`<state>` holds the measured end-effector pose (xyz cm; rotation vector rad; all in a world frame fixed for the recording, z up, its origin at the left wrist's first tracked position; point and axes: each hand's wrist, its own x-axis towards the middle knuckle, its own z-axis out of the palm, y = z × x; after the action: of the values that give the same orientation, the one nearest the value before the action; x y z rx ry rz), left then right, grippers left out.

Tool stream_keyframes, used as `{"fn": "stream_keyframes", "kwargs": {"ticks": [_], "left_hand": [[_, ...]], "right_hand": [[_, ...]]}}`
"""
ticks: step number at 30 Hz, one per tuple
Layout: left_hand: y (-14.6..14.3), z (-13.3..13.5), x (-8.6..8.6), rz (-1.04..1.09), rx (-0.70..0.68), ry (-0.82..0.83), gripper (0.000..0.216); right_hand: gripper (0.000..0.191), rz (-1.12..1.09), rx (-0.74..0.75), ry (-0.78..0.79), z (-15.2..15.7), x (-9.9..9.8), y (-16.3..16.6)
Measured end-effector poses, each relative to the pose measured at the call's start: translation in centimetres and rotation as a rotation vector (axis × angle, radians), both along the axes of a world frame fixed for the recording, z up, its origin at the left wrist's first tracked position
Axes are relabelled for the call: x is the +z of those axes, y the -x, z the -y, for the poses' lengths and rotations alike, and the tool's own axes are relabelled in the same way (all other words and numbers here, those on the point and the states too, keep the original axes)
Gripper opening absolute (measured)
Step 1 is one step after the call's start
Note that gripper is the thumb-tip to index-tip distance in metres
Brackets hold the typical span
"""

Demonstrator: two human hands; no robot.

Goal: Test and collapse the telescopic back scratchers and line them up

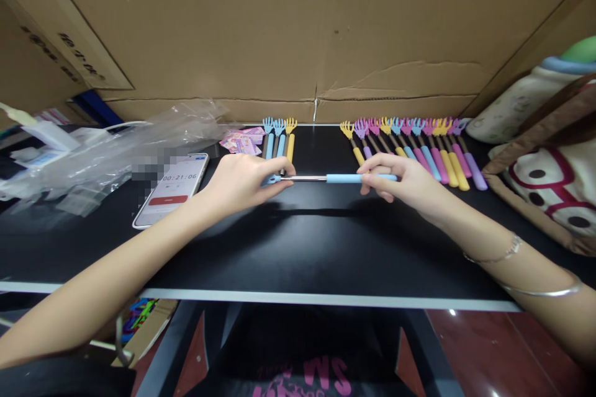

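Note:
A blue telescopic back scratcher [326,178] is held level above the black table [298,248], its metal rod partly drawn out. My left hand [244,181] is closed round the claw end at the left. My right hand [403,181] pinches the blue handle at the right. Behind my left hand lie three scratchers [278,139], two blue and one yellow. Behind my right hand lies a row of several scratchers [419,149] in yellow, purple, pink and blue.
A phone [172,189] showing a timer lies at the left. Clear plastic bags [116,149] and pink cards [244,139] sit further back left. Cardboard boxes [326,31] wall the back. A patterned bag [544,161] stands at the right edge.

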<state>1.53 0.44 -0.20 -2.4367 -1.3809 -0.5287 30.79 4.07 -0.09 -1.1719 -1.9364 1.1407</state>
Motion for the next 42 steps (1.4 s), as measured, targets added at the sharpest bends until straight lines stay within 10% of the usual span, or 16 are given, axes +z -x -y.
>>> {"fn": "stream_keyframes", "kwargs": {"ticks": [27,42], "left_hand": [[0.22,0.54,0.57,-0.081,-0.129,-0.242,0.029],[0.24,0.36,0.34,-0.037,-0.110,-0.160,0.024]], "right_hand": [[0.037,-0.114,0.199,0.204,0.76,-0.28,-0.01],[0.027,0.009,0.153,-0.151,0.72,-0.56,0.10]]}}
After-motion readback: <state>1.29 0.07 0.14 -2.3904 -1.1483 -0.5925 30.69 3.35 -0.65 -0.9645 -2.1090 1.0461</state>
